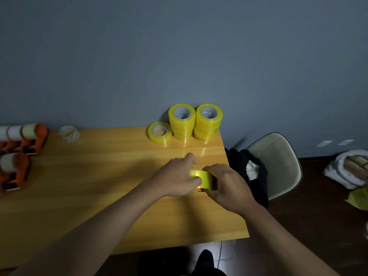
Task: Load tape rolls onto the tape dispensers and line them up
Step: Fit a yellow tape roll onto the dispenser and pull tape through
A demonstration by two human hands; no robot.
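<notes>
yellow tape roll (201,177) held between both hands, well in front of yellow roll stacks (195,121). left hand (177,176) fingers curled round roll's left side; right hand (223,182) grips right side plus orange-black dispenser (211,186), mostly hidden. roll axis roughly left-right. judgement: seating roll on dispenser.

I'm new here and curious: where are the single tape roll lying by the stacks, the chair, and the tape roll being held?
single tape roll (160,133): head view, yellow rim.
chair (278,164): head view, seat.
held tape roll (203,176): head view, yellow side.
</notes>
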